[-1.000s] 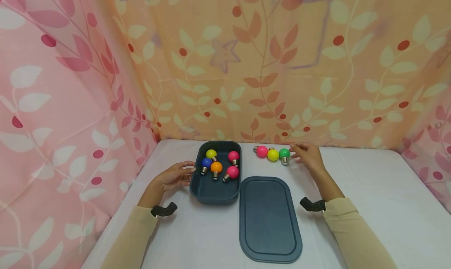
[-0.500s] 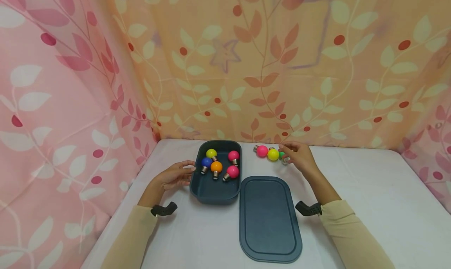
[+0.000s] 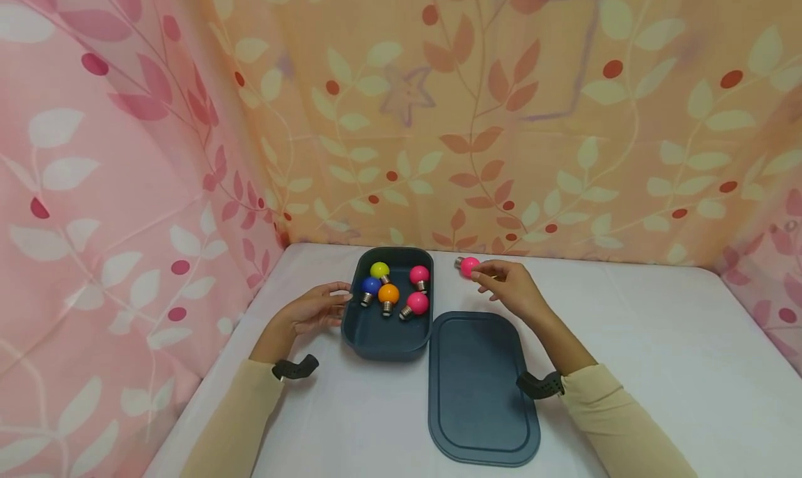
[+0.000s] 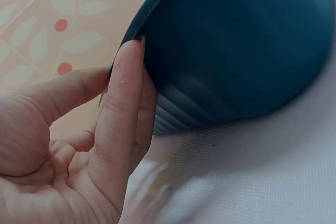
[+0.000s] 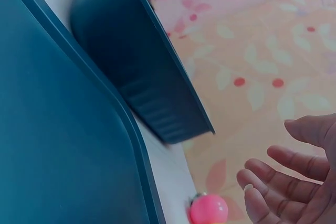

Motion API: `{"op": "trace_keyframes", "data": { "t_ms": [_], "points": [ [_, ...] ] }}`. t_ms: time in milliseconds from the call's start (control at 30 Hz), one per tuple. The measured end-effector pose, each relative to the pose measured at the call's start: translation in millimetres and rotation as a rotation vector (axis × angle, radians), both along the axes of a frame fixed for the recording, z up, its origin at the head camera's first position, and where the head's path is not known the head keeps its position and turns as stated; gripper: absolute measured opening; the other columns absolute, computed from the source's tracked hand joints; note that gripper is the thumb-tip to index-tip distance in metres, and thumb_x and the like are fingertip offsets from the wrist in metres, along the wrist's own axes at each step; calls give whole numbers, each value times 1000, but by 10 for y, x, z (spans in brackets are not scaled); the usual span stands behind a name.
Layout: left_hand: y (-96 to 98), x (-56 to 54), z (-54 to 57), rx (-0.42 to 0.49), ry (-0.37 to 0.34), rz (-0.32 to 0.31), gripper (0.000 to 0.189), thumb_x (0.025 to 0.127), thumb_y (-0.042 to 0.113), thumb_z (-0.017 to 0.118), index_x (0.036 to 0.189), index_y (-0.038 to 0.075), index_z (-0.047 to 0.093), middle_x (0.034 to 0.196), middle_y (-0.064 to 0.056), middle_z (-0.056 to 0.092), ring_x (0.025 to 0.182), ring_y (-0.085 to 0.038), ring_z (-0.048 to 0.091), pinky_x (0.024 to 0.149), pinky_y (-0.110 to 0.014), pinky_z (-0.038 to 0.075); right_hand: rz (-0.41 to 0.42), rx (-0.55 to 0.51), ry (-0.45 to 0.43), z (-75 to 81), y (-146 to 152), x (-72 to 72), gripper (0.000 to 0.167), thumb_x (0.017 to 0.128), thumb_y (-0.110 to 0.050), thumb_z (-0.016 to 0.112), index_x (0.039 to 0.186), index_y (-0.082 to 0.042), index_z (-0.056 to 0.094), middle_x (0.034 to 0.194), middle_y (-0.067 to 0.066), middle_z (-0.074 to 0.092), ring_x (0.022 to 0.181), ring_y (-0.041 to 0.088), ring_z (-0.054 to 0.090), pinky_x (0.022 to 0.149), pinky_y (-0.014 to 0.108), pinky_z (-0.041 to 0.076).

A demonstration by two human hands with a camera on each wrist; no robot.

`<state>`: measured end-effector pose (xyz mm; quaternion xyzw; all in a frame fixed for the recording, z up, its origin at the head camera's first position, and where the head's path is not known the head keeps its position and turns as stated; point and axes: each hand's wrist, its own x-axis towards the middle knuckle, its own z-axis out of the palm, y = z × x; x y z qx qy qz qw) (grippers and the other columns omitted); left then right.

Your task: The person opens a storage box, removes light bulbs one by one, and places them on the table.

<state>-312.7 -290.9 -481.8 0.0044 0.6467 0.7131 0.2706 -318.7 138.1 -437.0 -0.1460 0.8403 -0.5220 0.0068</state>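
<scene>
My left hand [image 3: 319, 307] pinches the left rim of a dark blue-grey plastic box [image 3: 385, 339], thumb and fingers on either side of its edge in the left wrist view. Inside lie several small coloured light bulbs: a yellow one [image 3: 379, 270], a blue one [image 3: 370, 286], an orange one [image 3: 388, 294] and two pink ones. Over the table to the right of the box, my right hand [image 3: 510, 288] has its fingers spread and loosely bent, holding nothing in the right wrist view. Just beyond its fingertips lies a pink bulb [image 3: 470, 267]; the loose yellow and green bulbs are hidden behind this hand.
The matching flat lid [image 3: 482, 387] lies on the white-covered table [image 3: 658, 325], against the box's right side and close below the right forearm. A floral curtain [image 3: 501, 151] hangs along the table's back edge, and another on the left.
My right hand has moved left, from beside the green bulb to over the yellow and green bulbs, covering both. My left hand stays at the box rim. The head view has shifted slightly.
</scene>
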Motion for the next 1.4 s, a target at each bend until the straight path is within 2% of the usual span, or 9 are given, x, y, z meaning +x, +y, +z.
{"op": "trace_keyframes", "data": {
  "t_ms": [167,333,533,833,1000,1200,1400],
  "points": [
    [9,-6,30,0,0,7,33,106,11,54,136,4,41,90,-5,61,74,-13,65,65,-26,61,51,1,29,34,-99,81,35,98,-28,70,121,-2,70,107,16,72,94,43,68,73,47,62],
    [0,-5,1,17,5,-4,25,107,10,52,130,6,44,90,-4,62,74,-13,66,65,-26,61,83,22,33,33,-201,168,36,96,-29,72,121,-3,71,106,11,73,93,40,67,73,45,62],
    [-22,-18,-67,35,4,-26,28,107,10,51,133,4,42,92,-6,63,76,-13,66,66,-26,61,125,73,72,51,-332,260,34,93,-28,75,118,-6,72,108,7,74,93,26,68,72,34,61],
    [-22,-18,-55,28,9,-21,25,107,10,52,130,6,44,92,-5,63,75,-13,67,65,-26,61,254,177,193,119,-555,252,29,92,-22,76,118,-9,73,111,6,73,91,19,67,71,29,59],
    [-7,-28,-35,12,3,-21,26,106,11,53,131,6,44,90,-5,64,75,-13,67,65,-26,61,304,266,263,155,-689,247,31,92,-20,77,121,-10,72,112,6,74,97,24,66,79,33,58],
    [3,-25,-16,17,0,-13,26,107,11,53,130,6,44,89,-5,62,73,-14,66,64,-26,61,365,384,297,209,-815,237,39,90,-21,79,126,-9,69,117,10,72,107,29,66,91,42,58],
    [-8,-22,-26,7,-6,3,27,106,11,55,130,6,45,89,-4,63,74,-14,67,65,-26,61,485,515,302,206,-914,140,38,90,-25,79,125,-11,70,119,8,71,108,26,65,93,36,56]
  ]
}}
